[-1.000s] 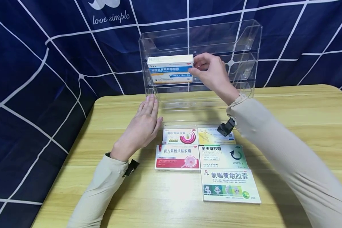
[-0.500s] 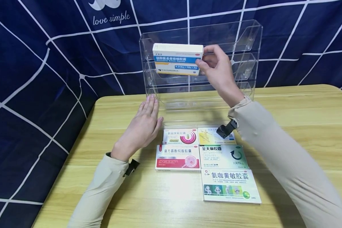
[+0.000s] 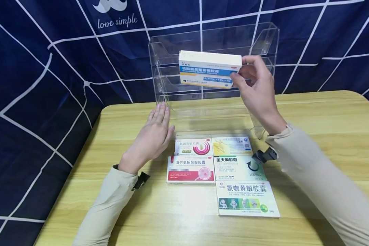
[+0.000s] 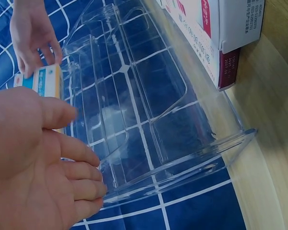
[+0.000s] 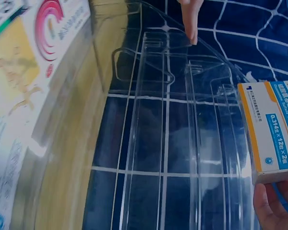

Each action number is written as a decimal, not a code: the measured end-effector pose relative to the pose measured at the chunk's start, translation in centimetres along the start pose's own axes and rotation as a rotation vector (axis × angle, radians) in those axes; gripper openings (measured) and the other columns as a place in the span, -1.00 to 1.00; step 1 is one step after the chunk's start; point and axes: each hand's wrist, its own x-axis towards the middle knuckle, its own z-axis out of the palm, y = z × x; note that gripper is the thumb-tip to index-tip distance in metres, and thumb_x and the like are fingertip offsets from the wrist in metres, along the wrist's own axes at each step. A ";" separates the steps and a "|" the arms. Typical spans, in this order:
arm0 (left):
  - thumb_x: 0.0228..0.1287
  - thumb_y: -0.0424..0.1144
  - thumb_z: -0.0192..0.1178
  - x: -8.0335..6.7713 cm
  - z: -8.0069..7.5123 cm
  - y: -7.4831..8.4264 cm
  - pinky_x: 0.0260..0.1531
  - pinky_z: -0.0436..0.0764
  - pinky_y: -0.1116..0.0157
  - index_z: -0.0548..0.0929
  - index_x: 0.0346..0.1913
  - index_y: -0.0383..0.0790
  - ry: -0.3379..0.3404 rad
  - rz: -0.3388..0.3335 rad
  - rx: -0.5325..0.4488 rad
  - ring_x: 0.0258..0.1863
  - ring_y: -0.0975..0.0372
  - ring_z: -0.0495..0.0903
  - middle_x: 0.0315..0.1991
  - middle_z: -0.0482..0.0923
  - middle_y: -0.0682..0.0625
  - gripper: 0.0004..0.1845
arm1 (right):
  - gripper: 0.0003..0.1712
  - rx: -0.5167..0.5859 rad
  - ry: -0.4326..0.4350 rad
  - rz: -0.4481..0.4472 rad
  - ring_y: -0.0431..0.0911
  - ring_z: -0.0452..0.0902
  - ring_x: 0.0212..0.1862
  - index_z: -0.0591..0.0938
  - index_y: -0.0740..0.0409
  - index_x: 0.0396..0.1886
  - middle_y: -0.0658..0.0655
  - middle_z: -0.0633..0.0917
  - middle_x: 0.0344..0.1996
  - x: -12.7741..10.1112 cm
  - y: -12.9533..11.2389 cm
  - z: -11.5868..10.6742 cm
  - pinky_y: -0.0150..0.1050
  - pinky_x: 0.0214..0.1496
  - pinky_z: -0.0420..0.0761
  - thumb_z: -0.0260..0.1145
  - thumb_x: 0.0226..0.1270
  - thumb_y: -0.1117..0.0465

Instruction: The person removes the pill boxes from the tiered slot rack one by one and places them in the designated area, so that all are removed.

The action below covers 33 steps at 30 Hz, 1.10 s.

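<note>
One blue-striped box point(image 3: 209, 69) is pinched at its end by right grip point(image 3: 254, 85) before rack point(image 3: 265, 44).

a made-up little medicine shop on a table at home.

you sit at a small wooden table point(image 3: 326, 136) with light wood stripes. on it stands a clear plastic rack point(image 3: 264, 44) with shelves, like the ones in a drug store. flat medicine boxes point(image 3: 190, 169) lie in neat rows in front of it. behind the table hangs a dark blue cloth point(image 3: 33, 68) with white lines and the words "love simple", so it looks like a room set up to play shop, not a real store.
</note>
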 end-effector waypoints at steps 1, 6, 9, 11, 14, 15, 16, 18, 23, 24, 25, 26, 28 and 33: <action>0.55 -0.07 -0.31 0.0 0.0 0.0 0.50 -0.19 0.07 -0.07 0.46 -0.51 -0.005 -0.002 -0.005 0.52 -0.06 -0.27 0.51 -0.25 -0.34 -0.34 | -0.70 -0.017 -0.009 -0.002 -0.27 0.61 -0.24 0.50 0.04 0.06 0.05 0.70 -0.13 -0.3 0.0 -0.2 -0.48 -0.25 0.55 0.24 0.36 0.31; 0.56 -0.03 -0.37 -0.1 0.0 -0.2 0.50 -0.19 0.07 -0.08 0.47 -0.50 -0.004 0.002 -0.014 0.52 -0.06 -0.27 0.51 -0.26 -0.34 -0.33 | -0.67 -0.029 -0.040 -0.002 -0.28 0.60 -0.22 0.49 0.13 0.10 0.10 0.68 -0.10 -1.6 -0.3 -1.2 -0.49 -0.18 0.56 0.22 0.37 0.33; 0.56 -0.03 -0.37 0.0 0.0 -0.2 0.49 -0.18 0.06 -0.08 0.46 -0.50 0.002 0.009 -0.008 0.52 -0.08 -0.24 0.51 -0.25 -0.35 -0.33 | -0.66 -0.019 -0.050 0.005 -0.28 0.59 -0.15 0.49 0.15 0.11 0.06 0.66 -0.09 -2.3 -0.4 -1.5 -0.50 -0.11 0.55 0.23 0.36 0.33; 0.56 -0.03 -0.37 0.0 0.0 -0.3 0.49 -0.18 0.06 -0.08 0.46 -0.50 0.001 0.008 -0.008 0.52 -0.08 -0.24 0.51 -0.25 -0.35 -0.33 | -0.65 -0.028 -0.061 0.002 -0.29 0.59 -0.11 0.49 0.17 0.12 0.05 0.66 -0.08 -2.6 -0.4 -1.7 -0.50 -0.09 0.52 0.24 0.36 0.32; 0.56 -0.03 -0.38 0.0 0.1 -0.3 0.50 -0.18 0.07 -0.09 0.47 -0.49 -0.010 0.000 -0.009 0.52 -0.06 -0.27 0.51 -0.27 -0.33 -0.33 | -0.64 -0.038 -0.084 0.006 -0.28 0.59 -0.10 0.49 0.19 0.13 0.03 0.65 -0.09 -3.2 -0.2 -1.7 -0.51 -0.05 0.53 0.25 0.36 0.30; 0.56 -0.03 -0.37 0.0 0.0 -0.3 0.49 -0.18 0.06 -0.09 0.47 -0.49 -0.012 0.000 -0.010 0.52 -0.06 -0.28 0.51 -0.27 -0.33 -0.33 | -0.64 -0.040 -0.094 0.008 -0.28 0.59 -0.10 0.48 0.21 0.13 0.01 0.64 -0.10 -3.4 -0.2 -1.8 -0.51 -0.03 0.54 0.24 0.36 0.29; 0.56 -0.03 -0.37 0.0 0.0 -0.2 0.50 -0.19 0.06 -0.09 0.47 -0.49 -0.013 0.000 -0.011 0.52 -0.05 -0.29 0.51 -0.27 -0.33 -0.33 | -0.63 -0.036 -0.103 0.013 -0.28 0.59 -0.10 0.48 0.22 0.13 0.00 0.64 -0.11 -3.6 -0.1 -1.8 -0.52 -0.02 0.55 0.25 0.36 0.29; 0.56 -0.03 -0.37 0.0 0.0 -0.2 0.49 -0.19 0.07 -0.10 0.47 -0.48 -0.015 0.001 -0.013 0.52 -0.04 -0.30 0.51 -0.27 -0.32 -0.33 | -0.63 -0.036 -0.122 0.026 -0.29 0.60 -0.11 0.48 0.24 0.13 -0.04 0.64 -0.14 -4.0 0.0 -1.8 -0.53 -0.01 0.56 0.25 0.36 0.29; 0.56 -0.04 -0.36 0.0 0.1 -0.1 0.49 -0.20 0.07 -0.09 0.47 -0.48 -0.013 0.001 -0.016 0.52 -0.04 -0.30 0.51 -0.26 -0.32 -0.34 | -0.63 -0.091 -0.192 0.063 -0.39 0.61 -0.13 0.50 0.27 0.11 -0.02 0.67 -0.20 -5.1 -0.1 -2.1 -0.57 -0.03 0.56 0.26 0.37 0.24; 0.56 -0.04 -0.36 0.0 0.1 -0.1 0.49 -0.20 0.07 -0.09 0.47 -0.48 -0.013 0.000 -0.015 0.52 -0.04 -0.30 0.51 -0.26 -0.32 -0.34 | -0.63 -0.099 -0.209 0.071 -0.40 0.61 -0.14 0.50 0.27 0.11 0.02 0.68 -0.20 -5.3 -0.1 -2.1 -0.57 -0.04 0.56 0.26 0.37 0.23; 0.56 -0.04 -0.36 0.0 0.1 -0.1 0.49 -0.20 0.07 -0.09 0.47 -0.48 -0.013 -0.001 -0.014 0.52 -0.04 -0.30 0.51 -0.26 -0.32 -0.34 | -0.62 -0.108 -0.227 0.079 -0.42 0.60 -0.15 0.50 0.28 0.11 0.08 0.68 -0.18 -5.6 -0.2 -2.2 -0.58 -0.05 0.56 0.26 0.37 0.22; 0.56 -0.04 -0.36 0.0 0.1 -0.1 0.49 -0.20 0.07 -0.09 0.47 -0.48 -0.012 -0.002 -0.013 0.52 -0.05 -0.29 0.51 -0.26 -0.32 -0.34 | -0.62 -0.114 -0.245 0.088 -0.44 0.60 -0.16 0.49 0.28 0.12 0.13 0.68 -0.17 -5.8 -0.3 -2.2 -0.60 -0.06 0.56 0.25 0.38 0.22; 0.56 -0.05 -0.36 0.0 0.2 -0.2 0.50 -0.19 0.07 -0.09 0.47 -0.49 -0.008 -0.003 -0.010 0.52 -0.05 -0.28 0.51 -0.25 -0.33 -0.34 | -0.61 -0.120 -0.271 0.102 -0.44 0.61 -0.18 0.49 0.29 0.13 0.21 0.68 -0.15 -6.3 -0.4 -2.3 -0.61 -0.09 0.56 0.25 0.38 0.21; 0.56 -0.08 -0.33 -0.1 0.2 -0.3 0.50 -0.18 0.07 -0.08 0.47 -0.49 0.000 -0.004 -0.010 0.52 -0.05 -0.27 0.51 -0.24 -0.33 -0.35 | -0.58 -0.123 -0.323 0.156 -0.45 0.62 -0.20 0.49 0.29 0.13 0.24 0.68 -0.14 -7.4 -0.4 -2.5 -0.59 -0.15 0.59 0.25 0.38 0.16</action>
